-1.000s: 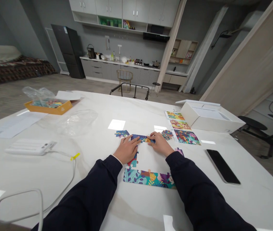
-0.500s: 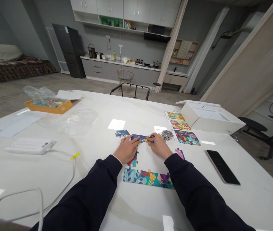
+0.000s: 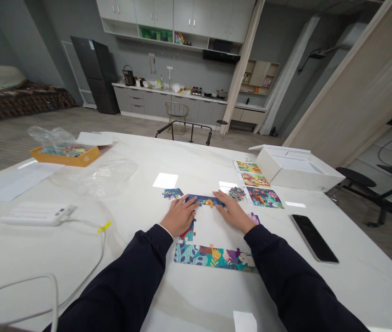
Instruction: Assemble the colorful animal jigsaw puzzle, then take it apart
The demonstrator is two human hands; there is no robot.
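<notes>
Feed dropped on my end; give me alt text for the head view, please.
Both hands lie flat on a white table, left hand and right hand touching the ends of a blue row of joined puzzle pieces. A flowered strip lies nearer the person; picture sheets, a white box and a dark phone sit to the right.

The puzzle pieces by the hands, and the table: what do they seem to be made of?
Puzzle pieces: probably printed cardboard, matte; they lie thin and flat, with interlocking tabs. Table: glossy white top with faint grey veins and bright reflections; it may be stone or laminate, I cannot tell which.
</notes>
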